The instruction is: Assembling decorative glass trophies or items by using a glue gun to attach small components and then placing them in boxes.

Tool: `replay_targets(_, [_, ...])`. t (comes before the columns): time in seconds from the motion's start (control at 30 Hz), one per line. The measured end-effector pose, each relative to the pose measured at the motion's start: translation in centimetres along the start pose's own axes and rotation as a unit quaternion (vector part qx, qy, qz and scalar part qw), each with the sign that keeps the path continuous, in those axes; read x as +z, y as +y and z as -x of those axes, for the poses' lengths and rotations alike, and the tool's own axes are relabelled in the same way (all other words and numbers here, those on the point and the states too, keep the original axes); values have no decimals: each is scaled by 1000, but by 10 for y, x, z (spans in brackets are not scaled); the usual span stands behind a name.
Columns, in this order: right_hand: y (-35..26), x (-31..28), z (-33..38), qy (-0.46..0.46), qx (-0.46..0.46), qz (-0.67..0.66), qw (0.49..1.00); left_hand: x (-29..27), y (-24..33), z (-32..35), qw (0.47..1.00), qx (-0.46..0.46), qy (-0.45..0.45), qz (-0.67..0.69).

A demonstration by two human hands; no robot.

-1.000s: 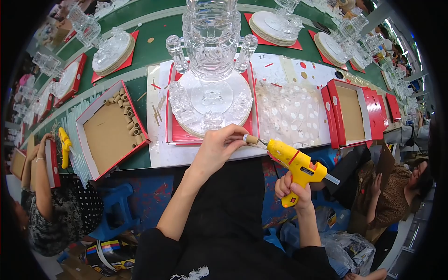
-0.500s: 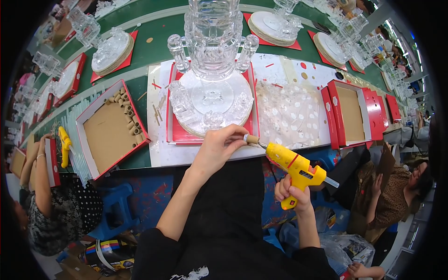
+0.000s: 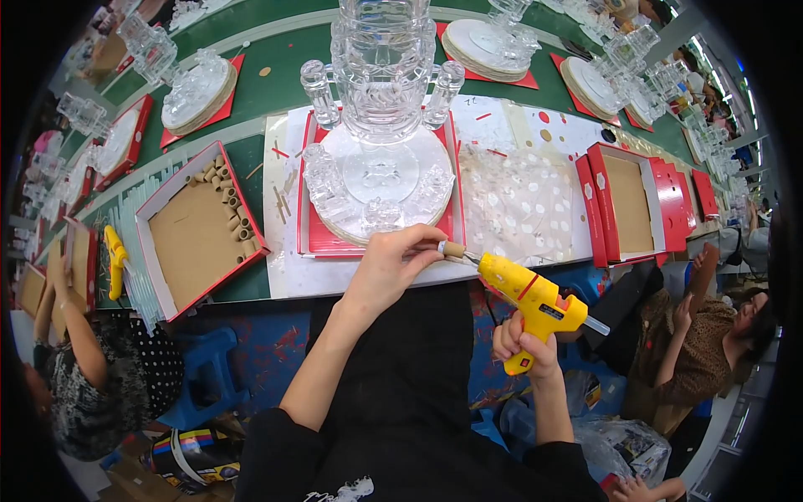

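Note:
My right hand (image 3: 525, 345) grips the handle of a yellow glue gun (image 3: 531, 294), whose nozzle points up-left. My left hand (image 3: 391, 266) pinches a small brown paper tube (image 3: 452, 248) right at the nozzle tip, near the table's front edge. Just beyond my left hand stands a tall clear crystal piece (image 3: 381, 75) on a round clear base (image 3: 381, 180), resting on a red tray (image 3: 314, 238) over white paper.
A red-rimmed box (image 3: 194, 236) with several paper tubes lies to the left. Clear bubble wrap (image 3: 519, 201) and red open boxes (image 3: 623, 205) lie to the right. More crystal pieces line the green table. Other people sit at the left and right.
The glue gun and the paper tube have stayed together; both hands have shifted only slightly.

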State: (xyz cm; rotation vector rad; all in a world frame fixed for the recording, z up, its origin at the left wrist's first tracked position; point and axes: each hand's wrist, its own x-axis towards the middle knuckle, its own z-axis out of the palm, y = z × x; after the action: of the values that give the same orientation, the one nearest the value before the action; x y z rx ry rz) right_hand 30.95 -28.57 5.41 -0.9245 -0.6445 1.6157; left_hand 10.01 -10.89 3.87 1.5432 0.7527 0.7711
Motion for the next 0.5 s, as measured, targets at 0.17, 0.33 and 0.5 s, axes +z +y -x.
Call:
replay_targets(0.17, [-1, -1, 2, 6, 2, -2, 1000, 0, 1, 0, 1000, 3, 3, -3])
replay_targets(0.33, [2, -2, 1, 6, -3, 14, 1000, 3, -1, -1, 1000, 19, 14, -14])
replay_targets(0.5, [2, -1, 2, 15, -3, 26, 1000, 4, 0, 0, 999, 23, 22, -11])
